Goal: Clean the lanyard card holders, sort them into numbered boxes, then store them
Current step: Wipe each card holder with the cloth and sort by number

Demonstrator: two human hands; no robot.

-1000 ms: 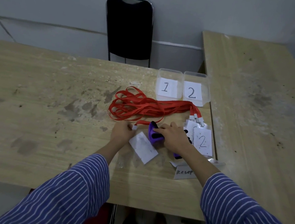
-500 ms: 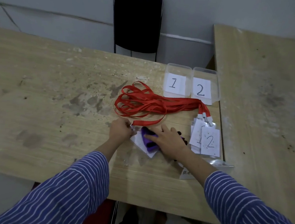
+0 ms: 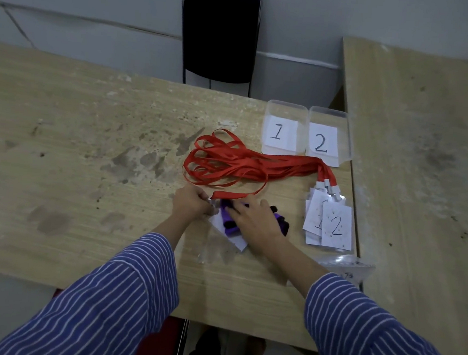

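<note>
Big worn wooden table (image 3: 74,164) fills most of the view, second table (image 3: 424,164) butted up at 3 o'clock, black chair (image 3: 220,30) at 12. Pile of red lanyards (image 3: 228,163) sits mid-table, its stack of card holders (image 3: 328,222) trailing off toward 4 o'clock. Clear boxes marked 1 (image 3: 284,128) and 2 (image 3: 328,134) are side by side at 1 o'clock. Left hand (image 3: 191,204) pinches the clip end of one card holder (image 3: 230,233), flat on the table dead centre. Right hand (image 3: 254,223) has its fingers spread, pressing a purple cloth (image 3: 228,219) onto that holder.
</note>
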